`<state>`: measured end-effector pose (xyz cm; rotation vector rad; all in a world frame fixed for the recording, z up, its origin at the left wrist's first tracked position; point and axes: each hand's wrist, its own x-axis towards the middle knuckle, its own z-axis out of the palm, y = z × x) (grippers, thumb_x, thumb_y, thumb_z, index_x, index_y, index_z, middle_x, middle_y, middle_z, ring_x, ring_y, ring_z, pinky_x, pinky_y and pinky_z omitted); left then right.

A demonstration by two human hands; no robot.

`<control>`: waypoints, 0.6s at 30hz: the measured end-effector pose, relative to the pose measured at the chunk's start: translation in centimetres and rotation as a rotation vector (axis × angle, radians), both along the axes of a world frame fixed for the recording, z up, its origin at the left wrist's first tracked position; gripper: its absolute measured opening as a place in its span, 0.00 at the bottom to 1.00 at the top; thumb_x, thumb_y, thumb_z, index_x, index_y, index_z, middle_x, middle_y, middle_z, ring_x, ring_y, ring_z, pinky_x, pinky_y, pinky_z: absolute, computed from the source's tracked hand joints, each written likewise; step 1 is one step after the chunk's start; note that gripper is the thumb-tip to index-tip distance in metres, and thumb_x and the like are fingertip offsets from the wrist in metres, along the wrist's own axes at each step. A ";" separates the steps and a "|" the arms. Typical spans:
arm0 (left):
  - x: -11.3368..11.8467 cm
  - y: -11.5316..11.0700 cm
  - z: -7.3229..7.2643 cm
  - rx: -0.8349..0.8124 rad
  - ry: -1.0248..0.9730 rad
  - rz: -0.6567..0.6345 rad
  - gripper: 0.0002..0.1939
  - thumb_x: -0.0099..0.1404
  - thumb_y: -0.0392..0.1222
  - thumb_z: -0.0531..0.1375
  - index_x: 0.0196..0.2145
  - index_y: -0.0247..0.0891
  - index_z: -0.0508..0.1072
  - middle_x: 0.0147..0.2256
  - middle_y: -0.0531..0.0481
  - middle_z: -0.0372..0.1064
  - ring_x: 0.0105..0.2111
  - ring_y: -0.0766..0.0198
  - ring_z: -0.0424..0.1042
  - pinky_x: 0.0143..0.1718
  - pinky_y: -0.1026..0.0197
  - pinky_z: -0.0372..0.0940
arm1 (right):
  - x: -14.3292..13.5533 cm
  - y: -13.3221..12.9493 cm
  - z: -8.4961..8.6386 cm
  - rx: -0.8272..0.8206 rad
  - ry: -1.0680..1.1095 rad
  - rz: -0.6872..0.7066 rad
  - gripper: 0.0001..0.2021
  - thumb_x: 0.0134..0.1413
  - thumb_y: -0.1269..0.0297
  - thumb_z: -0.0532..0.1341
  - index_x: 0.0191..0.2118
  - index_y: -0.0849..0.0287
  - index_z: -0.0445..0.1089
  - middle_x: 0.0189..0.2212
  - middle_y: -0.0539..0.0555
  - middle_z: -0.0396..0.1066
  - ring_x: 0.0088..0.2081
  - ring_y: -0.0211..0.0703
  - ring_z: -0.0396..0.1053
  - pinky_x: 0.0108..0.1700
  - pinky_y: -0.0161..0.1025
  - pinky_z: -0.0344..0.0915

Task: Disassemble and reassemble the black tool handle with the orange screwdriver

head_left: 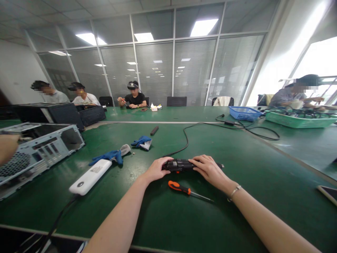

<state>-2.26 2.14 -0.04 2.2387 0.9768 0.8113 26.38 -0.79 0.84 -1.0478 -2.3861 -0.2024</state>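
A long black device [181, 165] lies across the green table in front of me, with a small orange part on its near side and a metallic tip at its right end. Its exact kind I cannot make out. My left hand [158, 169] is closed around its left end, thumb on the near side. My right hand [207, 169] grips its right part, fingers laid over the top. Just nearer to me rests a screwdriver [180, 188] with an orange and black handle, its shaft pointing right; neither hand touches it.
A white power bank-like block [91, 176] with a cable lies left, beside blue-grey gloves [107, 157]. A metal computer case [39, 154] stands further left, a person's hand [7, 149] over it. A black cord [186, 135] crosses the table towards blue [244, 114] and green baskets [300, 120].
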 end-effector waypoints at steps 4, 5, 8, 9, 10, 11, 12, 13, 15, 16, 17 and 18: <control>0.0 0.0 0.0 0.015 0.004 0.007 0.30 0.51 0.28 0.65 0.52 0.38 0.68 0.50 0.46 0.69 0.50 0.54 0.68 0.55 0.52 0.60 | 0.0 0.1 -0.1 -0.007 0.004 -0.006 0.18 0.63 0.65 0.52 0.57 0.50 0.64 0.47 0.58 0.70 0.46 0.48 0.66 0.49 0.49 0.63; 0.1 0.0 0.0 0.023 0.005 0.006 0.30 0.51 0.28 0.65 0.52 0.38 0.68 0.50 0.46 0.69 0.50 0.54 0.68 0.55 0.53 0.60 | 0.0 0.1 -0.1 -0.010 0.005 -0.007 0.18 0.63 0.65 0.52 0.57 0.50 0.64 0.47 0.58 0.70 0.46 0.48 0.66 0.49 0.49 0.63; 0.2 -0.2 0.2 0.049 0.008 -0.004 0.31 0.51 0.28 0.65 0.53 0.37 0.67 0.51 0.45 0.68 0.50 0.54 0.68 0.55 0.55 0.59 | -0.1 0.0 0.0 -0.015 0.007 -0.003 0.18 0.63 0.65 0.53 0.57 0.50 0.64 0.47 0.58 0.70 0.46 0.48 0.66 0.49 0.50 0.63; 0.2 -0.3 0.3 0.052 0.011 -0.004 0.31 0.50 0.29 0.66 0.53 0.37 0.67 0.51 0.45 0.68 0.50 0.54 0.67 0.55 0.55 0.59 | -0.1 0.0 0.1 -0.014 0.008 -0.002 0.18 0.63 0.65 0.53 0.57 0.49 0.64 0.47 0.58 0.70 0.46 0.48 0.66 0.49 0.50 0.63; 0.2 -0.4 0.4 0.048 0.014 -0.003 0.32 0.50 0.30 0.66 0.53 0.38 0.66 0.51 0.45 0.68 0.50 0.54 0.67 0.55 0.55 0.60 | 0.0 0.0 0.1 -0.014 0.009 0.000 0.18 0.63 0.65 0.53 0.57 0.49 0.63 0.47 0.58 0.70 0.46 0.48 0.66 0.49 0.50 0.63; 0.3 -0.5 0.5 0.038 0.015 0.000 0.33 0.50 0.32 0.67 0.54 0.38 0.66 0.52 0.45 0.67 0.50 0.54 0.68 0.54 0.55 0.61 | 0.1 0.1 0.1 -0.014 0.010 -0.001 0.18 0.63 0.65 0.53 0.57 0.49 0.63 0.47 0.58 0.70 0.46 0.48 0.66 0.48 0.50 0.63; 0.3 -0.6 0.5 0.025 0.014 0.001 0.33 0.50 0.34 0.68 0.54 0.39 0.65 0.52 0.45 0.67 0.49 0.54 0.68 0.53 0.55 0.61 | 0.2 0.1 0.1 -0.014 0.013 -0.003 0.18 0.63 0.65 0.53 0.57 0.49 0.63 0.47 0.58 0.70 0.45 0.48 0.66 0.48 0.50 0.63; 0.3 -0.6 0.6 0.011 0.009 -0.001 0.33 0.52 0.37 0.67 0.55 0.39 0.65 0.52 0.45 0.67 0.48 0.54 0.69 0.52 0.56 0.62 | 0.3 0.2 0.1 -0.015 0.015 -0.005 0.18 0.63 0.65 0.53 0.57 0.49 0.63 0.47 0.58 0.70 0.45 0.48 0.66 0.48 0.50 0.63; 0.3 -0.7 0.6 -0.005 0.003 -0.008 0.30 0.56 0.40 0.65 0.55 0.39 0.65 0.51 0.45 0.68 0.47 0.55 0.70 0.50 0.56 0.63 | 0.6 0.4 0.0 -0.015 0.014 -0.010 0.18 0.63 0.65 0.53 0.58 0.49 0.63 0.47 0.58 0.70 0.45 0.48 0.66 0.47 0.49 0.64; 0.3 -0.7 0.7 -0.005 0.005 -0.008 0.28 0.57 0.41 0.64 0.55 0.39 0.65 0.51 0.45 0.68 0.46 0.56 0.70 0.49 0.56 0.63 | 0.8 0.4 -0.1 -0.016 0.013 -0.012 0.18 0.63 0.64 0.53 0.58 0.48 0.63 0.47 0.57 0.70 0.45 0.48 0.66 0.47 0.49 0.64; 0.3 -0.7 0.6 -0.001 0.011 -0.004 0.26 0.59 0.41 0.63 0.55 0.39 0.66 0.50 0.45 0.69 0.46 0.56 0.70 0.49 0.56 0.63 | 0.9 0.5 -0.2 -0.019 0.009 -0.012 0.19 0.62 0.64 0.53 0.58 0.48 0.63 0.47 0.57 0.70 0.46 0.48 0.66 0.47 0.49 0.64; 0.3 -0.7 0.6 0.005 0.020 0.003 0.25 0.59 0.42 0.63 0.54 0.40 0.67 0.50 0.45 0.69 0.45 0.56 0.70 0.49 0.56 0.63 | 1.0 0.5 -0.2 -0.024 0.004 -0.011 0.19 0.62 0.64 0.53 0.58 0.48 0.63 0.47 0.57 0.70 0.46 0.48 0.66 0.47 0.49 0.63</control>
